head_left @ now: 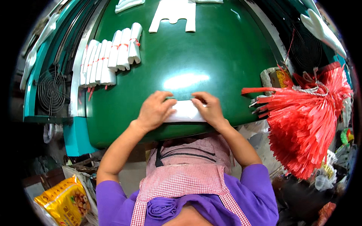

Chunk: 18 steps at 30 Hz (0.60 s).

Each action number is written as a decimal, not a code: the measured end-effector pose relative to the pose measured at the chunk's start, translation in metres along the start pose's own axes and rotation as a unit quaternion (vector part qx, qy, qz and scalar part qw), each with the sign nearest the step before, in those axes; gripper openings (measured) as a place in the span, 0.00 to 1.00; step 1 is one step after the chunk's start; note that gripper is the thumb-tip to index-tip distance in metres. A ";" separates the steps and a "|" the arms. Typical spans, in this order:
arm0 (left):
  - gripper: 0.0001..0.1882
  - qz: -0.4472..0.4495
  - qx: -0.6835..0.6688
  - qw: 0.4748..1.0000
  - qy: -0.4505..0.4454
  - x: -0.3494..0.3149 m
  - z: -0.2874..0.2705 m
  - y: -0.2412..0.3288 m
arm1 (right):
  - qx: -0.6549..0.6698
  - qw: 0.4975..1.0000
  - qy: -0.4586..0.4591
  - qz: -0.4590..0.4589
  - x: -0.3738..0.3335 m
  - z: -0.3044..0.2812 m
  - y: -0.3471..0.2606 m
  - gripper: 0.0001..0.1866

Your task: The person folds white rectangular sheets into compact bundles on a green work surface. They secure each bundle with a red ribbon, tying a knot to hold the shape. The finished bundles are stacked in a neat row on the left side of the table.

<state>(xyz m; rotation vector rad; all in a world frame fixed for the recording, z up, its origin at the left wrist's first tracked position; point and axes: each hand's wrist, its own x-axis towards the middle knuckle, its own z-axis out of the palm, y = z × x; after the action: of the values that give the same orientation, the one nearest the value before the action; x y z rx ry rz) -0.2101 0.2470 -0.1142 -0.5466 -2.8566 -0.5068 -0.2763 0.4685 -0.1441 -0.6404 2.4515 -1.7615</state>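
A folded bundle of white plastic bags [184,112] lies crosswise near the front edge of the green belt [211,56]. My left hand [155,109] grips its left end with curled fingers, the thumb resting on top. At the other end my right hand [209,108] bends its fingers over the plastic, thumb pressed on it. On the belt's left side, several rolled bundles of white bags [122,49] stand in a row, bound with red ties. Farther off, flat white T-shirt bags [175,15] lie with their handles toward me.
A big bunch of red plastic strips [307,124] hangs at the right, some ends reaching over the belt. Round wire guards [52,93] and metal rails flank the belt. A yellow printed sack [64,201] stands at lower left.
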 end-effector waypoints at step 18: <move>0.18 -0.291 -0.669 0.684 0.007 -0.089 -0.015 0.008 | 0.099 0.970 -0.141 0.172 0.007 0.041 -0.032 0.10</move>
<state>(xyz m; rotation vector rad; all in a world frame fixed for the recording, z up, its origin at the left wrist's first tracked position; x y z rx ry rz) -0.1235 0.2195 -0.1202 0.3105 -2.0092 -2.6573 -0.2623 0.4212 -0.1277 -0.3858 2.0217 -1.6229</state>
